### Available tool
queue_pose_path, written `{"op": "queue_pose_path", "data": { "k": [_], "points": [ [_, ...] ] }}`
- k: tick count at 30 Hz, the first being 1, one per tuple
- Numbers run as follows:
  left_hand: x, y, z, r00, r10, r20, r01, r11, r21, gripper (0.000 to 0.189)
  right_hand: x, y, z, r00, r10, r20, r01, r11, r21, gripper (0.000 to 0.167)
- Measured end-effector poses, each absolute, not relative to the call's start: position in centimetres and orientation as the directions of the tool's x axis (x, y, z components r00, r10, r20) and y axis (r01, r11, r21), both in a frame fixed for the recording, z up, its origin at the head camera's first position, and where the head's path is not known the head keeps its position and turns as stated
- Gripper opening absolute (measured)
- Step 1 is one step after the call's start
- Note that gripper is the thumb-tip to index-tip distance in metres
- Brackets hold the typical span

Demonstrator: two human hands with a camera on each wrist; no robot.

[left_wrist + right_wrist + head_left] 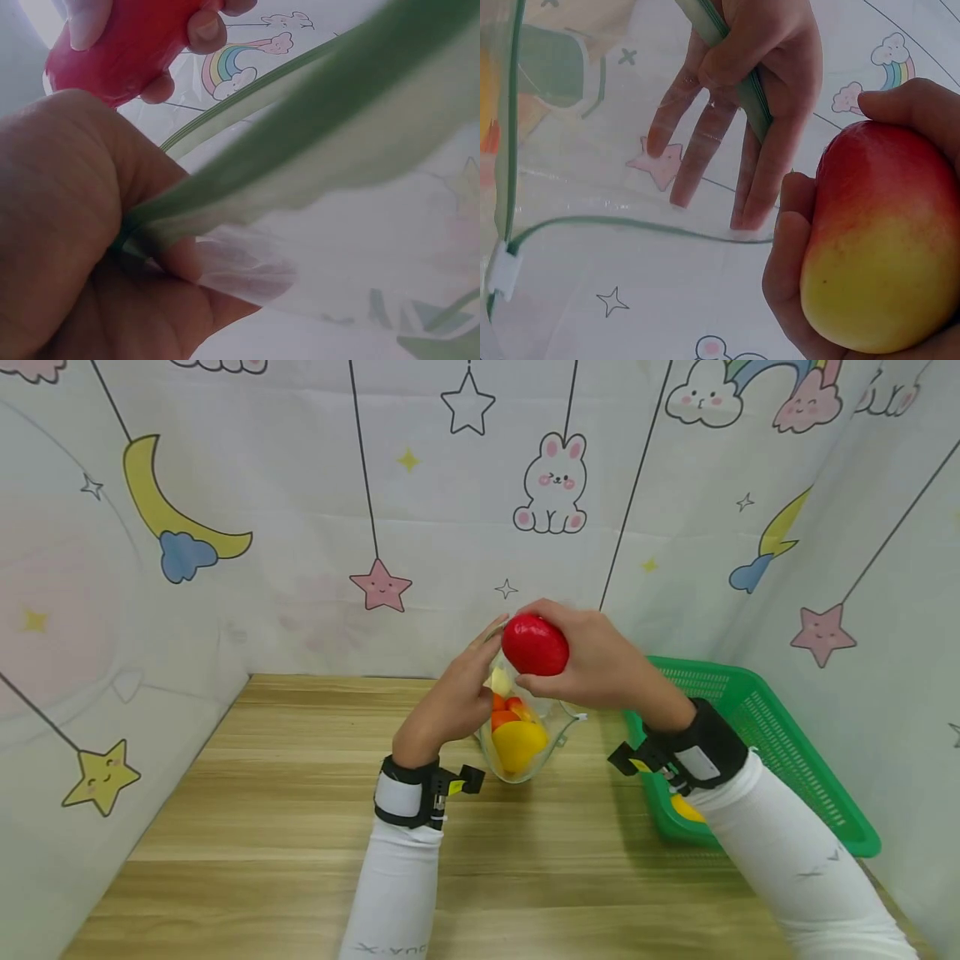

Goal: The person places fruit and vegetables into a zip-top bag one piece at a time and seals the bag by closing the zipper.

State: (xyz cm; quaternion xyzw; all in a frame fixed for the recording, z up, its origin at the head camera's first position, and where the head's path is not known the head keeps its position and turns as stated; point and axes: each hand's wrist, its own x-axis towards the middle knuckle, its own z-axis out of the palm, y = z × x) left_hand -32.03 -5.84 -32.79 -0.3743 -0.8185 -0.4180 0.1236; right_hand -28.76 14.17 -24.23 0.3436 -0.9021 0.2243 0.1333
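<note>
Right hand (592, 652), raised, grips a red-yellow mango (535, 647) near a clear bag (555, 720) toward the bench's far edge (345, 680); left hand (456, 697) pinches the bag's green rim (285, 142), fingers outstretched.

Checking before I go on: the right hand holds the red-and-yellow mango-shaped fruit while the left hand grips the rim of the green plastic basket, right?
Not quite: the left hand grips the green-edged mouth of the clear plastic bag, not the basket, as the right wrist view shows. The right hand does hold the red-and-yellow mango-shaped fruit.
</note>
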Motion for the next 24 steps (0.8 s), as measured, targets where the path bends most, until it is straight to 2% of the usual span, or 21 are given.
{"op": "queue_pose_path", "data": {
  "k": [9,13,19,24],
  "points": [
    [-32.1,-5.8,-32.8,-0.678,0.509,0.53,0.727,0.36,0.585,0.089,-28.9,12.8,-25.9,-0.739,-0.579,0.345,-0.673,0.663,-0.329,0.065],
    [-32.1,-5.8,-32.8,-0.7,0.503,0.506,0.705,0.379,0.599,0.085,-29.1,12.9,-26.5,-0.757,-0.57,0.319,-0.652,0.685,-0.323,0.066],
    [-32.0,-5.8,-32.7,-0.72,0.503,0.479,0.685,0.399,0.61,0.084,-29.4,13.2,-27.0,-0.771,-0.564,0.296,-0.635,0.716,-0.29,0.064],
    [-31.9,-5.8,-32.7,-0.717,0.506,0.48,0.689,0.408,0.599,0.081,-29.5,13.3,-27.5,-0.804,-0.532,0.266,-0.587,0.78,-0.216,0.06]
  ]
}}
